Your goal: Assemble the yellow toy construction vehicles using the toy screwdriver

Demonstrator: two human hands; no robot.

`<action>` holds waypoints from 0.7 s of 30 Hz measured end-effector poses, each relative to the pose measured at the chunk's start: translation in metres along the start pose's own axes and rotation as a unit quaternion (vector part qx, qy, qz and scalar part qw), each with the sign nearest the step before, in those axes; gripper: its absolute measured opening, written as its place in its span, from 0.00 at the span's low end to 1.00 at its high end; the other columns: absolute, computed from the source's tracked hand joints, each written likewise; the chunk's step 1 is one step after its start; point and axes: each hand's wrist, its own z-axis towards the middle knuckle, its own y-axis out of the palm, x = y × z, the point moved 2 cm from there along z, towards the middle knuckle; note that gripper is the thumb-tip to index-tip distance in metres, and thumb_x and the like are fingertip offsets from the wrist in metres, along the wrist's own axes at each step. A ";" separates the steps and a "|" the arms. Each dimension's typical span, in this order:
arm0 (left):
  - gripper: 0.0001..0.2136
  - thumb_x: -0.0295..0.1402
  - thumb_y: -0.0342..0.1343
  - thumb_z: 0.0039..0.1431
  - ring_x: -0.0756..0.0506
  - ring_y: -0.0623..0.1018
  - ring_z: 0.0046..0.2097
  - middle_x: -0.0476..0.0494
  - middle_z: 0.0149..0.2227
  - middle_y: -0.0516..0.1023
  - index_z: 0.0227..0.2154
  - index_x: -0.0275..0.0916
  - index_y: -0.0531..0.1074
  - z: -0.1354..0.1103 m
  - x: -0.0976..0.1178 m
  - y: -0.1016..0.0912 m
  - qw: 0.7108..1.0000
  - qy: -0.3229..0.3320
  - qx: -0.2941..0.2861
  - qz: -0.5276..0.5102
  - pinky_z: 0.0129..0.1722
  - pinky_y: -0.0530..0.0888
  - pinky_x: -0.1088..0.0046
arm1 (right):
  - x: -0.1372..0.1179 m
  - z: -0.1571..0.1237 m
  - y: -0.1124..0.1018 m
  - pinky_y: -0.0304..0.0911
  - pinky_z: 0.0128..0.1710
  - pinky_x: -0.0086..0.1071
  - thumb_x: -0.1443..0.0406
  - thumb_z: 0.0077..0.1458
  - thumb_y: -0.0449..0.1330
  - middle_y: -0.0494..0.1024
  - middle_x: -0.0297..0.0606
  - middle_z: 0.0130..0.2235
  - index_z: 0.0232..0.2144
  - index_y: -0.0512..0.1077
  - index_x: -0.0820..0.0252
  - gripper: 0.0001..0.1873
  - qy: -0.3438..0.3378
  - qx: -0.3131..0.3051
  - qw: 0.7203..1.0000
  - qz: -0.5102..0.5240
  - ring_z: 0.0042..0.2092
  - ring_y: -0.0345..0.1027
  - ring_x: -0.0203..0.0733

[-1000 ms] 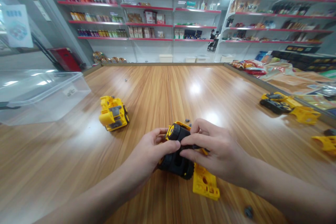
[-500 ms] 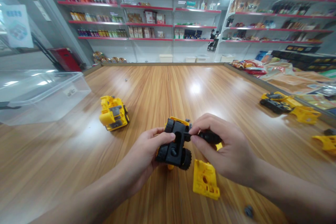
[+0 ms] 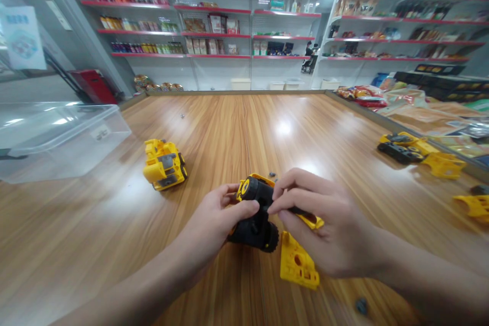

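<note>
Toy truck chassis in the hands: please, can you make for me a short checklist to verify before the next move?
1. Left hand holds the black toy chassis: ok.
2. Right hand holds a black-handled piece: ok.
3. That piece's tip meets the chassis: cannot tell, fingers hide it.
4. Yellow plastic shell fitted on the chassis: not ok, it lies beside it.
5. Small dark screw fitted: not ok, it lies loose on the wooden table.

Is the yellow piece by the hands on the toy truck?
No, it's off: the yellow plastic piece lies on the wooden table beside the toy truck.
</note>
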 end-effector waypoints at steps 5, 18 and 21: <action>0.23 0.36 0.64 0.50 0.36 0.78 0.47 0.33 0.45 0.78 0.48 0.33 0.70 0.002 -0.001 -0.005 0.998 0.033 0.036 0.035 0.44 0.73 0.62 | -0.007 -0.005 0.005 0.66 0.45 0.29 0.76 0.54 0.59 0.73 0.39 0.41 0.46 0.68 0.64 0.16 0.003 -0.047 0.998 0.042 0.43 0.68 0.35; 0.24 0.36 0.64 0.49 0.37 0.78 0.45 0.34 0.45 0.78 0.49 0.33 0.70 -0.001 0.001 -0.003 0.999 0.005 0.036 0.016 0.40 0.74 0.65 | -0.001 -0.005 0.004 0.68 0.44 0.31 0.75 0.57 0.58 0.76 0.38 0.39 0.41 0.69 0.62 0.09 0.001 0.028 1.000 -0.012 0.42 0.70 0.36; 0.23 0.36 0.62 0.51 0.37 0.78 0.45 0.33 0.44 0.78 0.49 0.32 0.69 -0.003 0.002 0.001 1.000 -0.002 0.027 0.001 0.40 0.73 0.64 | -0.002 -0.005 0.003 0.68 0.44 0.31 0.74 0.56 0.60 0.77 0.38 0.39 0.41 0.70 0.62 0.10 0.007 0.039 0.999 0.004 0.42 0.71 0.36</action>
